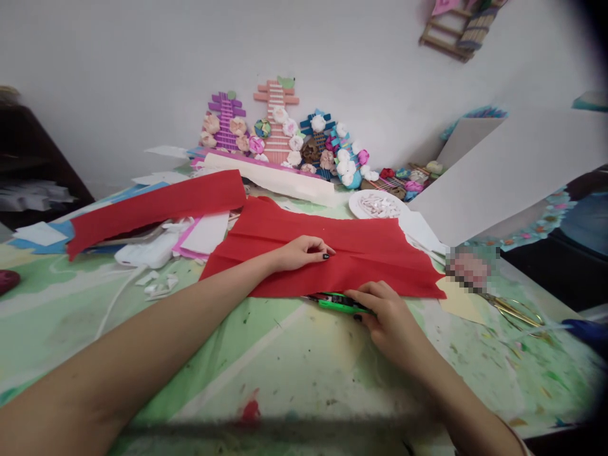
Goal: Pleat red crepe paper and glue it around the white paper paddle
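A large red paper sheet (361,237) with creases and uneven edges lies across the middle of the table. My left hand (301,253) rests on its centre, thumb and fingers closed together at a crease in it. At the sheet's near edge, my right hand (384,313) is closed around a green utility knife (339,304) with black parts. The knife lies low, pointing left along that edge, and its tip is partly covered by the paper. A narrower red paper strip (161,212) lies to the left, on top of other papers and items.
Gold-handled scissors (517,313) lie at right by a cream paper piece (463,307). Behind the sheet stands a white plate (354,206) of small pale pieces. A white power strip (147,250) with its cord lies left. Decorated stick crafts (275,126) lean on the wall.
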Demonstrator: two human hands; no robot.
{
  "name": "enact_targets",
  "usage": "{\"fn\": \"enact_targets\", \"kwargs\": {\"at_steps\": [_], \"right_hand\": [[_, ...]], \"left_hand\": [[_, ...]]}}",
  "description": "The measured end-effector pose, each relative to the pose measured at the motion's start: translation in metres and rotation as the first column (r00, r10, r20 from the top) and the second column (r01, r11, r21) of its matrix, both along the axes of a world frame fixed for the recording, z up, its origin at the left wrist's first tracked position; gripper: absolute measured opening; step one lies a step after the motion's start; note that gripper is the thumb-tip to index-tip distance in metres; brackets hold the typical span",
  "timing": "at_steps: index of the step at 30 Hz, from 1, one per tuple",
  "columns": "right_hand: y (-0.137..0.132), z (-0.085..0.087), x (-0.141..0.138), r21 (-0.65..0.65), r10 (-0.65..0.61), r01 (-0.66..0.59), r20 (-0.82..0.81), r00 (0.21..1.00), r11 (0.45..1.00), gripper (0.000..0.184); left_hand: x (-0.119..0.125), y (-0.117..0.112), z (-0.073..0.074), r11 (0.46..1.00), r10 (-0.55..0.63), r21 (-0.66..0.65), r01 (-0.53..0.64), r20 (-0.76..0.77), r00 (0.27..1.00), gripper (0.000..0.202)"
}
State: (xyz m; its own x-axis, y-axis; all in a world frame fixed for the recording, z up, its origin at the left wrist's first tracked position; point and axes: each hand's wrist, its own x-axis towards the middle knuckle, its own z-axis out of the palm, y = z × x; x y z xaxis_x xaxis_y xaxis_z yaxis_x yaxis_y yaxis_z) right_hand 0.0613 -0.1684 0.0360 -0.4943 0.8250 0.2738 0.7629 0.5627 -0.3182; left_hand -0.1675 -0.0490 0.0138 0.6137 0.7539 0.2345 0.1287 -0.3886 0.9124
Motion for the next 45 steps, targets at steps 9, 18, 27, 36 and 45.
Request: {"fn": "enact_targets", "kwargs": {"at_steps": [9,18,27,36,45], "right_hand": [[0.001,0.0,-0.003,-0.002,0.021,-0.021,0.01,1.0,1.0,0.047],[-0.013,-0.009,0.016,0.121,0.021,-0.019,-0.017,1.0,0.993,0.045],[-0.006,-0.004,0.007,0.066,-0.006,0.007,-0.006,1.0,0.998,0.046],[0.005,0.001,-0.009,-0.021,0.015,-0.016,-0.021,1.0,1.0,0.051],[0.006,-0.004,-0.016,0.062,0.024,-0.023,-0.006,1.0,0.998,0.048]], "left_hand": [[-0.001,-0.001,0.001,1.0,0.003,0.019,-0.003,0.002,1.0,0.035],[-0.001,0.0,0.0,0.998,-0.007,0.057,0.01,-0.051,0.999,0.029],[-0.001,0.002,-0.003,0.999,-0.023,0.028,0.023,-0.008,1.0,0.029],[0.0,-0.002,0.003,0.997,0.009,0.08,-0.006,-0.034,0.999,0.018],[-0.001,-0.001,0.002,0.989,0.036,0.144,-0.026,-0.065,0.997,0.016]]}}
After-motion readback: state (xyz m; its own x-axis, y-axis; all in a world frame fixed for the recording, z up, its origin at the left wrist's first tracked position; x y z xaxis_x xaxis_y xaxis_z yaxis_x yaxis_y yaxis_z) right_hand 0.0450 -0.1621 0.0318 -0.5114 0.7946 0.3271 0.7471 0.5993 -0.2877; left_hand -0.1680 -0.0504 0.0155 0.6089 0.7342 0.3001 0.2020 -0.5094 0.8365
